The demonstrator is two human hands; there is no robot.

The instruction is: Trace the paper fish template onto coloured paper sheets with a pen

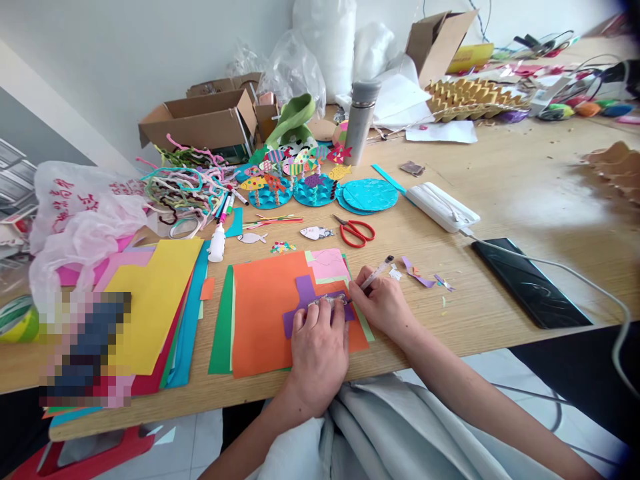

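My right hand (383,303) is closed round a pen (379,272) with a clear barrel and a dark end; its tip meets the purple paper (305,291). Fingers laid over the same paper, my left hand (321,350) presses a small grey-white paper cutout (327,300) against it, partly covering the cutout. Underneath lies a stack of coloured sheets with an orange sheet (265,320) on top. A pink piece (329,265) with a drawn outline lies at the stack's upper right corner. Red-handled scissors (356,232) and white paper fish (316,233) lie just beyond.
Paper scraps (419,272) lie right of my hands, near a phone (530,283) and a white power bank (443,207) with a cable. On the left are coloured paper (155,293) and a glue bottle (217,244). Behind stand fish decorations (295,173), pipe cleaners (185,183) and a grey flask (361,120).
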